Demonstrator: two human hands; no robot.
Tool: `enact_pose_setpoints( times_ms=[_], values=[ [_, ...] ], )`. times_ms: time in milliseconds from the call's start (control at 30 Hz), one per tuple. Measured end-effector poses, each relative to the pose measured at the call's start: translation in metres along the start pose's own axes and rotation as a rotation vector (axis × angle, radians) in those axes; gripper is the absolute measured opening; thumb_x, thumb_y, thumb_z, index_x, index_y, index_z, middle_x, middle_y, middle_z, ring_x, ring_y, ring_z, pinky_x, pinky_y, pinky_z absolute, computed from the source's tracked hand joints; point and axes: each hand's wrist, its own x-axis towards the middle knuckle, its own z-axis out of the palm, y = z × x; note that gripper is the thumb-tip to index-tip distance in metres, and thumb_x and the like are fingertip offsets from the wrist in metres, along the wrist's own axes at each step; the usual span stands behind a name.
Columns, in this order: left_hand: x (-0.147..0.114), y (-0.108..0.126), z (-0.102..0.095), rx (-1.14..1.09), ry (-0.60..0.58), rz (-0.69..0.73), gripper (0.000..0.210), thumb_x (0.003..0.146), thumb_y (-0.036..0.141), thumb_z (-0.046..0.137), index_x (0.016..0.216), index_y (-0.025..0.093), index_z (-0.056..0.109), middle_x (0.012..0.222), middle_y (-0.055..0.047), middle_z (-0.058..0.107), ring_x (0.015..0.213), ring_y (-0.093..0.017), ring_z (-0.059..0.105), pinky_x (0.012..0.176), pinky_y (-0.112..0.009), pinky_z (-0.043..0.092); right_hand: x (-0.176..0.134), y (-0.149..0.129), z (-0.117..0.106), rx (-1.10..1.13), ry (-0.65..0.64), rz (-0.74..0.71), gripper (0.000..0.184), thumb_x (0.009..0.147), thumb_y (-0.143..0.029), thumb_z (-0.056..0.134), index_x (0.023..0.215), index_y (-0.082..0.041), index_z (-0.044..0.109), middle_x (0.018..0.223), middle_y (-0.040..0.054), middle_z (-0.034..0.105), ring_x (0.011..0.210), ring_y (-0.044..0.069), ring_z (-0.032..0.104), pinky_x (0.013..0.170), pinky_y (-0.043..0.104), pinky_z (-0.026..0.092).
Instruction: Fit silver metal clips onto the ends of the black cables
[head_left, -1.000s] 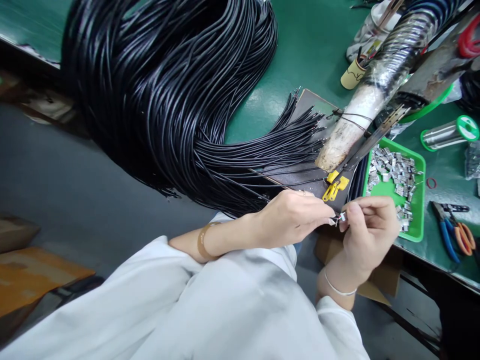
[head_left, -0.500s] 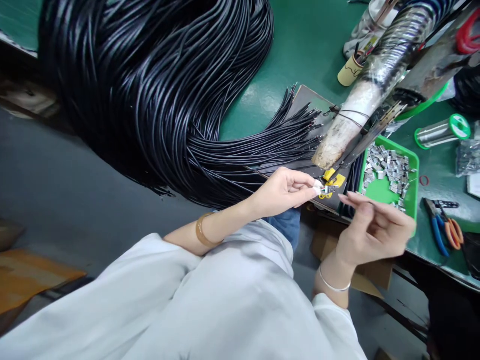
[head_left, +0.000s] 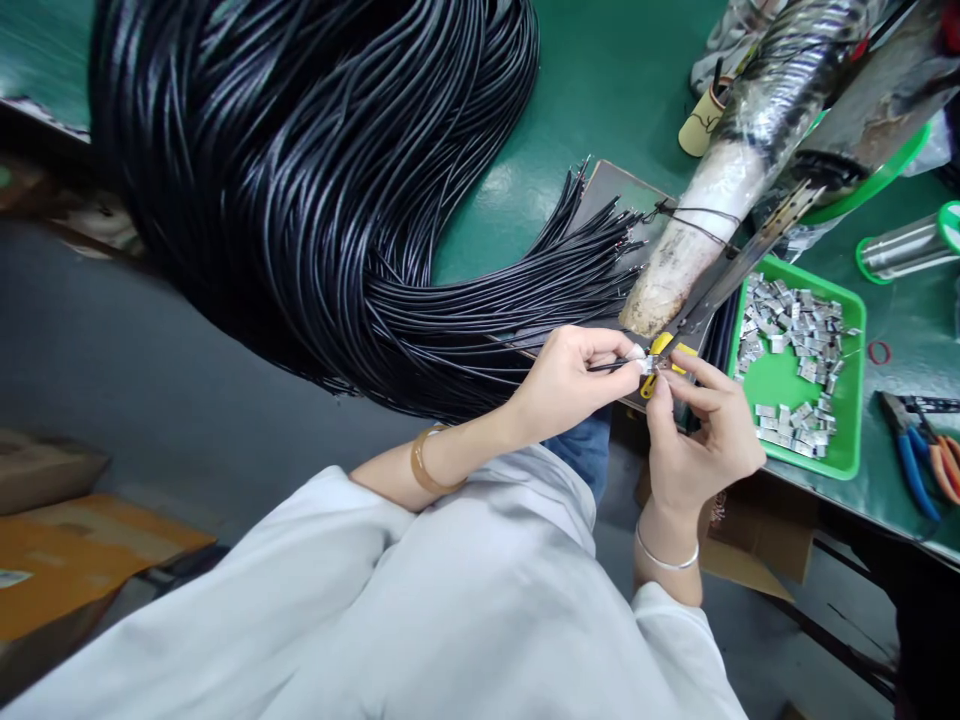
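Observation:
My left hand [head_left: 574, 382] pinches the end of a black cable [head_left: 604, 367], with white wraps on its fingertips. At the cable end sits a small silvery metal connector [head_left: 660, 364], partly hidden by the fingers. My right hand [head_left: 701, 425] meets it from the other side, thumb and forefinger closed on the connector. Both hands are just below the mouth of a plastic-wrapped hose [head_left: 686, 240]. A large bundle of black cables [head_left: 300, 200] fans out to the left, its stripped ends on a grey board [head_left: 622, 190].
Right of the hands, a green tray [head_left: 855, 400] holds many small metal connector pieces [head_left: 795, 425]. Beyond it lie blue-handled pliers [head_left: 915, 475], a red ring [head_left: 879, 352] and a solder spool [head_left: 904, 250]. A metal arm [head_left: 739, 265] slants beside the hose. A yellow cup [head_left: 701, 122] stands behind.
My right hand has moved left from near the tray and closed on the connector. The left hand stays nearly in place, holding the cable end. The view has shifted slightly.

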Motion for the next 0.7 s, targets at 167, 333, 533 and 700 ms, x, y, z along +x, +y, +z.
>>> enact_pose_setpoints(
  times_ms=[167,333,533,700],
  values=[
    [0.0,0.006,-0.002,0.004,-0.01,0.001,0.02,0.083,0.029,0.065,0.074,0.012,0.069,0.058,0.003,0.048,0.053,-0.006,0.035,0.051,-0.021,0.028,0.005,-0.007,-0.002,-0.041,-0.008,-0.027,0.016,0.08,-0.008,0.073,0.088,-0.021,0.069,0.098,0.0028,0.077,0.095,0.02,0.076,0.081,0.035,0.065],
    [0.001,0.006,-0.004,-0.036,-0.077,-0.049,0.021,0.084,0.03,0.064,0.077,0.01,0.068,0.056,0.006,0.039,0.052,-0.004,0.03,0.05,-0.02,0.025,0.003,-0.01,-0.008,-0.008,-0.035,-0.026,0.019,0.077,-0.004,0.074,0.087,-0.019,0.066,0.108,0.006,0.076,0.098,0.02,0.075,0.083,0.032,0.065],
    [0.002,0.004,-0.004,0.043,-0.093,-0.038,0.018,0.083,0.026,0.063,0.077,0.01,0.067,0.055,0.007,0.033,0.051,-0.004,0.024,0.049,-0.02,0.018,0.0,-0.009,-0.007,-0.018,-0.073,-0.037,0.019,0.079,-0.004,0.071,0.086,-0.02,0.063,0.101,0.0035,0.077,0.1,0.019,0.075,0.086,0.032,0.064],
    [-0.005,0.003,-0.004,0.143,-0.124,0.031,0.015,0.084,0.023,0.062,0.079,0.011,0.07,0.054,0.007,0.034,0.051,-0.005,0.026,0.05,-0.021,0.02,-0.007,0.002,-0.02,0.058,0.026,0.154,0.002,0.089,-0.02,0.066,0.09,-0.02,0.064,0.09,0.0023,0.076,0.079,0.017,0.076,0.064,0.028,0.062]
  ],
)
